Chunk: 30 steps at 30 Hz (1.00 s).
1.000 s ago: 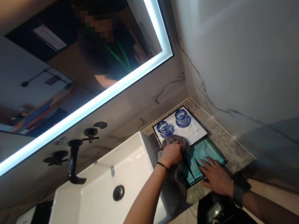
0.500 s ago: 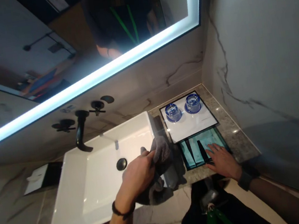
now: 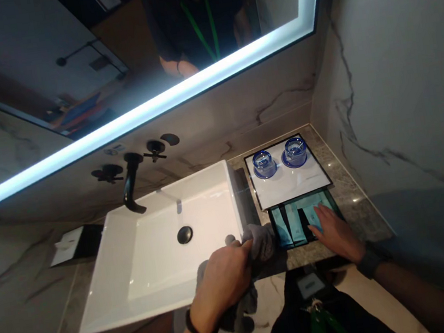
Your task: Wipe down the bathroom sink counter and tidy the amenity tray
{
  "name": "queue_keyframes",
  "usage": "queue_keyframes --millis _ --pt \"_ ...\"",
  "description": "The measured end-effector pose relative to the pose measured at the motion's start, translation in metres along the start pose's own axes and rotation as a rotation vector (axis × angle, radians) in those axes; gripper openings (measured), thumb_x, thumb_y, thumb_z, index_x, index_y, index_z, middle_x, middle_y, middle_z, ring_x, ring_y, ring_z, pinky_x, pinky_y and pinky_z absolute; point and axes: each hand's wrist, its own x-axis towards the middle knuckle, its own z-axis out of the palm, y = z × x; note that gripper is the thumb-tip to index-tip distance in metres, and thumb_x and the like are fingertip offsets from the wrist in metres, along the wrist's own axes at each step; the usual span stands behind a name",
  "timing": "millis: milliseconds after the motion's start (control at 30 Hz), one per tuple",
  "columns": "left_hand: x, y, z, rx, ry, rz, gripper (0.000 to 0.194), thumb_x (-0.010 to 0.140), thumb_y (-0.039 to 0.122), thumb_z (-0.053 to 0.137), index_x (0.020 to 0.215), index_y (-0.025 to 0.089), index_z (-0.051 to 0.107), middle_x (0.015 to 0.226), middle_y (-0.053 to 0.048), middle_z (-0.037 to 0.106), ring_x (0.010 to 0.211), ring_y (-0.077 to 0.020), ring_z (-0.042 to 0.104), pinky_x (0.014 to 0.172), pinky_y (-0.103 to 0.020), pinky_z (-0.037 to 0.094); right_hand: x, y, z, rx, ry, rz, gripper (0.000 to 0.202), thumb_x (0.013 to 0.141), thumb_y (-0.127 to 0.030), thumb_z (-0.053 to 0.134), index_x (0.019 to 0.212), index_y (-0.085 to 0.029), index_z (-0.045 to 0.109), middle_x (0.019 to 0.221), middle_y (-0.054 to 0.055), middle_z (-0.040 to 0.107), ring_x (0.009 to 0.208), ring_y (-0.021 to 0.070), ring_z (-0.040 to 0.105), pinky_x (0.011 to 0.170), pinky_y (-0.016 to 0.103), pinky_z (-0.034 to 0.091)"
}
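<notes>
My left hand (image 3: 226, 273) is closed around a bunched grey cloth (image 3: 259, 240) at the right front rim of the white sink (image 3: 151, 253). Part of the cloth hangs below the hand, over the counter's front edge. To the right, my right hand (image 3: 334, 230) rests with fingers stretched out on teal packets (image 3: 295, 222) in a shallow black tray (image 3: 305, 221). Its fingertips touch the rightmost packet, and the thumb is spread apart. Behind that tray, two upturned clear glasses with blue rims (image 3: 263, 165) stand on a white, black-edged board (image 3: 295, 186).
A black wall tap (image 3: 131, 187) with cross handles reaches over the sink. A black tissue box (image 3: 88, 243) stands at left. The lit mirror (image 3: 178, 90) spans the wall above, and a marble wall (image 3: 404, 108) closes the right side. The stone counter (image 3: 361, 218) borders the tray.
My left hand has brought the cloth nearer the front edge of the counter and towards the tray. The right hand stays on the packets, which lie slightly rearranged. The view has shifted a little.
</notes>
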Motion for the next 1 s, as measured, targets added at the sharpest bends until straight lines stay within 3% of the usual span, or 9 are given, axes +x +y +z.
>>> queue_keyframes --millis 133,267,367,500,667,733,900,1000 --pt "0.024 0.027 0.022 0.08 0.036 -0.029 0.04 0.087 0.006 0.034 0.116 0.015 0.06 0.096 -0.015 0.066 0.089 -0.0305 0.067 0.075 -0.042 0.053 0.013 -0.014 0.015 -0.055 0.049 0.234 0.083 0.091 -0.045 0.054 0.137 0.019 0.028 0.138 0.039 0.034 0.127 0.0444 0.039 0.102 0.047 0.04" --pt "0.047 0.049 0.035 0.07 0.041 -0.073 0.038 0.088 0.004 0.033 0.114 0.008 0.06 0.099 -0.018 0.066 0.091 -0.03 0.067 0.076 -0.041 0.054 0.028 -0.04 0.024 -0.062 0.076 0.401 0.104 0.08 -0.062 0.065 0.141 0.013 0.027 0.144 0.034 0.03 0.134 0.0469 0.025 0.106 0.048 0.034" --pt "0.052 0.05 0.037 0.064 0.029 -0.038 0.038 0.088 0.006 0.036 0.118 0.008 0.059 0.102 -0.017 0.066 0.093 -0.0303 0.067 0.078 -0.043 0.054 0.038 -0.064 0.022 -0.031 0.075 0.476 0.107 0.076 -0.066 0.066 0.144 0.007 0.026 0.145 0.031 0.031 0.136 0.0443 0.023 0.108 0.054 0.029" --pt "0.049 0.04 0.046 0.062 0.057 -0.031 0.04 0.089 0.007 0.035 0.12 0.011 0.059 0.101 -0.016 0.066 0.092 -0.0301 0.066 0.079 -0.044 0.054 0.04 -0.085 0.019 0.033 0.074 0.443 0.104 0.075 -0.06 0.07 0.145 0.003 0.025 0.147 0.026 0.031 0.137 0.0395 0.022 0.108 0.056 0.028" --pt "0.048 0.032 0.059 0.056 0.087 0.01 0.04 0.093 0.014 0.032 0.124 0.013 0.057 0.1 -0.015 0.065 0.094 -0.0303 0.065 0.08 -0.047 0.054 0.034 -0.078 0.022 -0.02 0.183 0.389 0.108 0.074 -0.059 0.073 0.146 0.004 0.023 0.148 0.026 0.029 0.138 0.0403 0.019 0.113 0.053 0.021" --pt "0.048 0.031 0.058 0.052 0.08 0.021 0.04 0.094 0.013 0.029 0.12 0.014 0.059 0.097 -0.014 0.066 0.091 -0.0301 0.065 0.078 -0.047 0.054 0.041 -0.076 0.026 -0.037 0.152 0.38 0.108 0.073 -0.061 0.073 0.145 0.005 0.027 0.149 0.027 0.026 0.139 0.044 0.013 0.113 0.055 0.018" --pt "0.047 0.032 0.045 0.039 0.011 0.025 0.04 0.092 0.011 0.031 0.121 0.014 0.058 0.099 -0.014 0.066 0.091 -0.0293 0.066 0.078 -0.045 0.055 0.061 -0.089 0.034 -0.014 0.066 0.374 0.09 0.07 -0.056 0.077 0.135 -0.002 0.048 0.142 0.025 0.04 0.136 0.0544 0.007 0.108 0.067 0.014" --pt "0.048 0.031 0.042 0.034 -0.012 0.022 0.041 0.092 0.011 0.03 0.121 0.014 0.059 0.1 -0.014 0.067 0.09 -0.0298 0.066 0.077 -0.045 0.055 0.062 -0.092 0.032 -0.025 0.114 0.322 0.073 0.075 -0.044 0.074 0.133 -0.006 0.051 0.14 0.021 0.042 0.135 0.0493 0.017 0.108 0.061 0.02"
